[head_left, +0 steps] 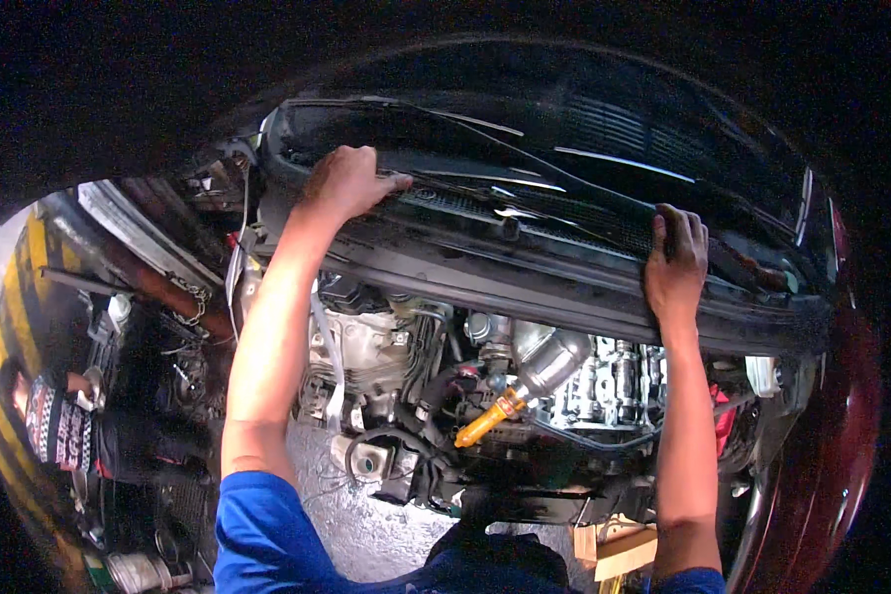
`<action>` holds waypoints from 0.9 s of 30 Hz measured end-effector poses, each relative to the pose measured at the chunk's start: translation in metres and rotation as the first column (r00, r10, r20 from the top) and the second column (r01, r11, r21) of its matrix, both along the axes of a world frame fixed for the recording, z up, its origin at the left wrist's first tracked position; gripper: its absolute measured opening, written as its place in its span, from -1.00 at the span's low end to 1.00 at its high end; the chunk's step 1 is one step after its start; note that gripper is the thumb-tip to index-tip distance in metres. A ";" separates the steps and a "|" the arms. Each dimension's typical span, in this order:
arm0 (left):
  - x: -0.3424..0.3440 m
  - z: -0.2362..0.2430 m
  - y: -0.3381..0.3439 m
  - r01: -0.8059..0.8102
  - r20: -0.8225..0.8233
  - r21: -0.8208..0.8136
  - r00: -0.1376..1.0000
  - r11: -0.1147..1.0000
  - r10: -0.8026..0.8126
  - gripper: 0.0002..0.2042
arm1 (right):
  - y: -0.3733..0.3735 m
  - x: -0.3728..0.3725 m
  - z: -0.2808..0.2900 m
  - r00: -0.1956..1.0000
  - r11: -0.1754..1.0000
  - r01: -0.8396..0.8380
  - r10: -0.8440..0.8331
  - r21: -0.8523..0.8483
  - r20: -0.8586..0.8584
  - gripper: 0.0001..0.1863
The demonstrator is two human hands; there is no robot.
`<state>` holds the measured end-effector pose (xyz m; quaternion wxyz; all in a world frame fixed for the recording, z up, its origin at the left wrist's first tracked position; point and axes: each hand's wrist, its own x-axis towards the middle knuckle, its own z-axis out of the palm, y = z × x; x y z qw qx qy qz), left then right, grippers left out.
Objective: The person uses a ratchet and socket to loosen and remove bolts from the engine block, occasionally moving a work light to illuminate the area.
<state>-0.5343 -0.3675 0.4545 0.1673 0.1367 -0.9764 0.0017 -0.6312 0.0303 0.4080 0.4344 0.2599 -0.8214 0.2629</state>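
The long black cowl panel (525,262) stretches across the car at the foot of the windshield. My left hand (346,183) grips its left part, with the fingers curled and the thumb pointing right. Farther right, my right hand (678,252) has its fingers bent over the same panel; its palm side is hidden. Thin wiper arms (465,121) cross the dark glass beyond my hands. Below the panel, between my forearms, lies a work lamp with a yellow handle (487,423) and a silvery head, beside the bare metal top of the engine (609,386).
Hoses, wiring and a pale gearbox-like casting (371,342) fill the engine bay's left side. A dark red fender (822,465) borders the right. Wooden blocks (619,544) stand low at right. Loose parts and a checkered cloth item (59,426) lie at left, near yellow-and-black floor stripes (20,337).
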 end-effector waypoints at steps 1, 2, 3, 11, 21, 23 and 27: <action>-0.007 0.001 0.004 -0.068 0.082 -0.051 0.994 0.996 0.072 -0.40 | 0.001 -0.001 0.000 1.000 1.000 0.016 -0.017 0.005 0.002 -0.82; -0.009 0.002 0.008 -0.060 0.073 -0.069 0.995 0.996 0.065 -0.36 | 0.000 -0.002 0.001 1.000 1.000 0.001 -0.001 0.002 0.008 -0.83; -0.011 0.000 0.008 -0.040 0.079 -0.064 0.996 0.997 0.045 -0.36 | -0.001 -0.001 0.001 1.000 1.000 -0.014 0.014 -0.001 0.017 -0.84; 0.000 -0.013 -0.042 0.136 -0.160 0.311 0.983 0.940 -0.090 -0.51 | -0.005 -0.002 0.001 0.998 0.998 -0.042 0.044 -0.042 0.034 -0.87; 0.128 -0.070 0.112 0.570 -0.451 0.614 0.821 -0.545 0.350 -0.63 | 0.014 -0.029 -0.023 0.980 0.999 0.016 -0.022 -0.031 -0.196 -0.83; 0.156 -0.084 0.177 0.499 -0.205 0.723 0.815 -0.478 0.542 -0.63 | 0.021 -0.015 -0.014 0.995 0.994 -0.096 0.096 -0.052 -0.002 -0.74; 0.225 -0.166 0.236 0.351 -0.186 0.876 0.879 -0.330 0.439 -0.67 | 0.056 0.018 -0.004 0.872 0.762 -0.206 0.428 -0.615 0.238 -0.83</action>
